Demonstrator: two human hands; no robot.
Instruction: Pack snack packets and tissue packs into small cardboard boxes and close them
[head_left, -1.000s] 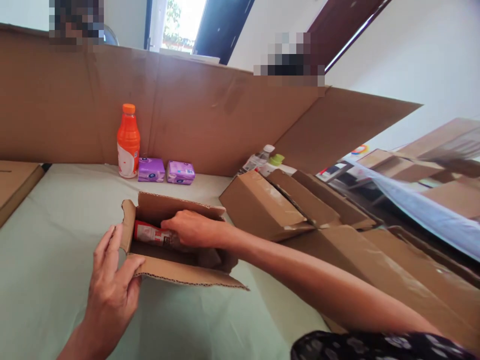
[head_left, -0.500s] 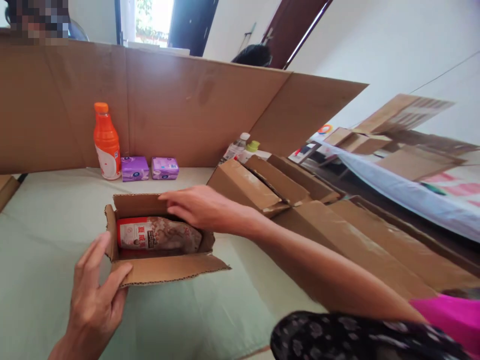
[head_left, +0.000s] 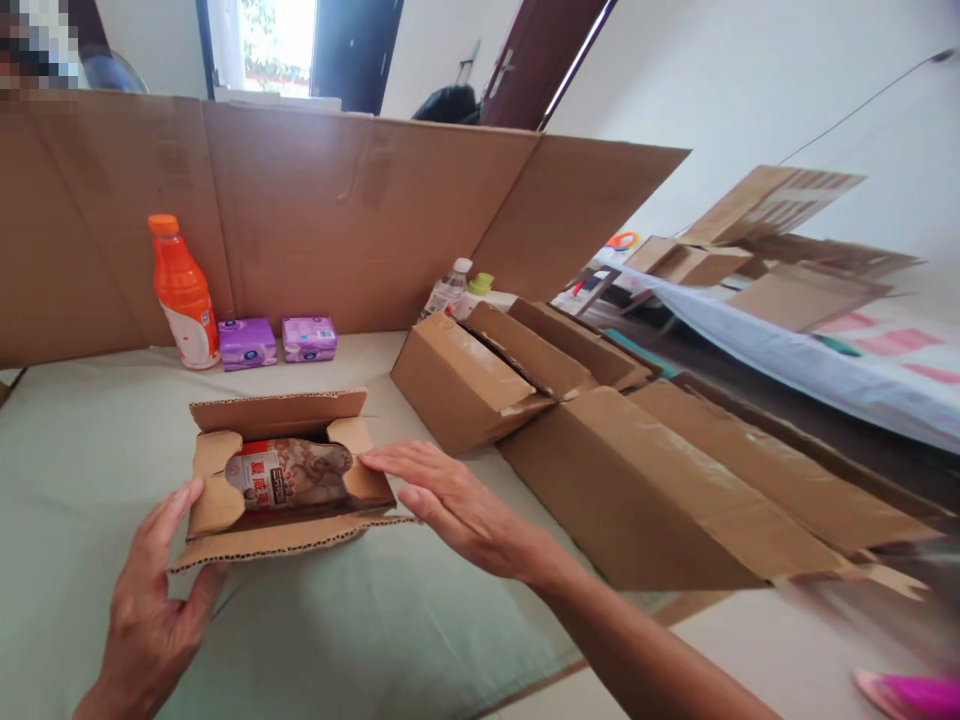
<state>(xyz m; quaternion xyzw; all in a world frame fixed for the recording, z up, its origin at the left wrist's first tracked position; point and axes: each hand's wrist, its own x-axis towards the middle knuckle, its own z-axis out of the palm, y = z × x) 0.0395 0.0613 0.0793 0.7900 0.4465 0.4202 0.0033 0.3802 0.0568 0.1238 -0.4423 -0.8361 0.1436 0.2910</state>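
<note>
A small cardboard box [head_left: 281, 545] stands on the pale green cloth with its long flaps spread outward. Its two short end flaps are folded inward over a red and brown printed food packet [head_left: 296, 475] lying inside. My left hand [head_left: 154, 605] holds the box's left front corner, index fingertip at the left end flap and thumb by the front flap. With fingers stretched out, my right hand [head_left: 457, 500] touches the right end flap [head_left: 364, 470].
An orange bottle [head_left: 182, 295] and two purple tissue packs [head_left: 247, 343] stand before a tall cardboard panel [head_left: 360, 220]. Larger cardboard boxes [head_left: 622, 500] fill the right side, with a clear bottle [head_left: 448, 290] and a green-capped container [head_left: 480, 286] behind them.
Both short end flaps have gone from upright to folded in over the packet. My right hand has moved from the back flap to the right end. The view has shifted slightly.
</note>
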